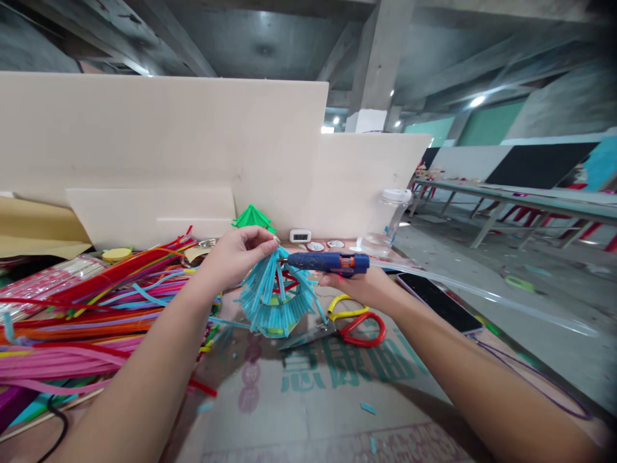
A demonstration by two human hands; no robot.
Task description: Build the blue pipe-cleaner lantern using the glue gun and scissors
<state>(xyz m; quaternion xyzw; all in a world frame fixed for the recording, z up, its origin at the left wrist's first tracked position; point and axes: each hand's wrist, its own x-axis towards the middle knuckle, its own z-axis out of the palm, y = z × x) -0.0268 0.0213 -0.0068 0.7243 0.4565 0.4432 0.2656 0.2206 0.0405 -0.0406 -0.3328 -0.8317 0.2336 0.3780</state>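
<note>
Left hand (241, 254) pinches the top of the blue model (277, 307), thumb and forefinger closed there, probably to steady the peak while the nozzle is close; cannot tell if it grips one strip or the peak itself. Right hand (369, 287) is wrapped round the glue gun (328, 261), held about level with its tip at the upper strips, likely so glue lands at a chosen spot; contact between tip and strip too small to tell. Model stands upright on the table (299, 427), mid-view between the forearms, presumably so both hands reach it easily; two tiers of blue strips, red sticks showing between. Scissors (330, 326) lie just right of it, red and yellow handles toward the right arm, handy for that hand, it seems. Blue offcuts (367, 408) on the near part of the table. Stems (72, 363) heaped by colour at left, apparently kept out of the work spot but in reach. Green roof (251, 218) sits behind the left hand, clock (300, 236) and bottle (385, 222) farther back near the white board (164, 141). Phone (438, 302) flat at right, beyond the right forearm
</note>
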